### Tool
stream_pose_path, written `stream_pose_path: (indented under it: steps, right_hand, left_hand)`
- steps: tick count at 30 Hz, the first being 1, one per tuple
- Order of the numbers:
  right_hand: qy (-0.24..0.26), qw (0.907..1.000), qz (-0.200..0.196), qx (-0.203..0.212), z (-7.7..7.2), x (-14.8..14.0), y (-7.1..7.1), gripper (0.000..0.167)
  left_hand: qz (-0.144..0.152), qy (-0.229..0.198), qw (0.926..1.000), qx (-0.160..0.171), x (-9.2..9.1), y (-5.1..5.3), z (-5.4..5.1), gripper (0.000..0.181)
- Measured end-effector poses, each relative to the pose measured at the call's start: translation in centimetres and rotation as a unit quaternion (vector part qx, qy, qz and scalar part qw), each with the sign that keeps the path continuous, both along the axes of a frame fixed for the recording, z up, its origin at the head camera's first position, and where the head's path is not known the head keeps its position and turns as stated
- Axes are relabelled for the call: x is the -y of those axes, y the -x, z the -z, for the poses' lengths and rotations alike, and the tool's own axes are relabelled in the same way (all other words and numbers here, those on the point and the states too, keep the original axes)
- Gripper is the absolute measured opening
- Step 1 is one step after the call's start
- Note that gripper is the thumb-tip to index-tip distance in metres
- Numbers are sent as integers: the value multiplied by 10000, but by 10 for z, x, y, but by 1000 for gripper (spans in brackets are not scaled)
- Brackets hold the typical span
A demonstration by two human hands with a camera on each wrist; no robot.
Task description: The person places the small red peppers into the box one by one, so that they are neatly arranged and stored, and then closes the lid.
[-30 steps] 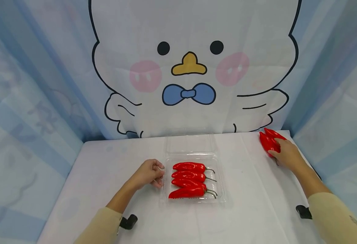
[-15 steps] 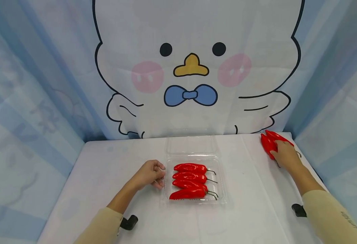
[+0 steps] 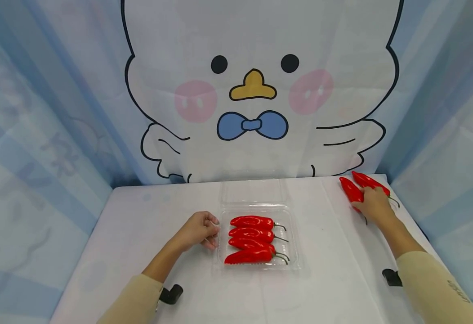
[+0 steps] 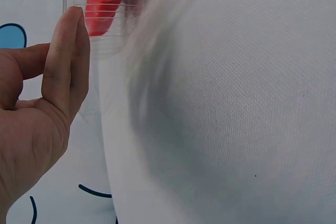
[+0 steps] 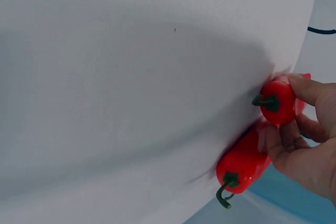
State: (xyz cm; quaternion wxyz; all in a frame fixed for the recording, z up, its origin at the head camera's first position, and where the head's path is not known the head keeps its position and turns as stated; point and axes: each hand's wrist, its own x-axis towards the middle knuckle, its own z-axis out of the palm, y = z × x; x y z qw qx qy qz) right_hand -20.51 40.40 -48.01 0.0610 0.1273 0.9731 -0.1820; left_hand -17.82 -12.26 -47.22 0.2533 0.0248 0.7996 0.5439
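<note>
A clear plastic clamshell box (image 3: 226, 211) stands in the middle of the table in the head view. Inside it several red chili peppers (image 3: 252, 222) lie side by side, stems pointing right. My left hand (image 3: 198, 231) is at the box's left edge; in the left wrist view its nearly straight fingers (image 4: 65, 66) touch the box wall. At the far right corner my right hand (image 3: 374, 204) pinches a red chili pepper (image 3: 350, 189) between thumb and fingers. A second loose pepper (image 3: 368, 181) lies beside it, with a fingertip against it in the right wrist view.
The box's clear lid (image 3: 252, 191) lies folded back toward the curtain. A white cloth covers the table (image 3: 325, 270). Patterned curtains (image 3: 38, 202) close off the back and both sides.
My right hand has shifted slightly left with the held pepper, opening a gap between it and the second pepper. My left hand and the box have stayed put.
</note>
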Motion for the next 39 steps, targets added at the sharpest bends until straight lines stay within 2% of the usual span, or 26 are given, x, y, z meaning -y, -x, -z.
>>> stream_pose_path:
  steps: [6,21,39]
  right_hand:
    - [505,9986,150,82,5,3,0,81]
    - [667,9971,203,-301,15,6,-8,80]
    - [813,9948,219,-575,13,8,-16,80]
  left_hand:
    - [-28,17,10000,-11,-1,1,0,18]
    - [-36,22,10000,-36,-1,0,1,19]
    - [-8,32,10000,-68,1,-1,3,19]
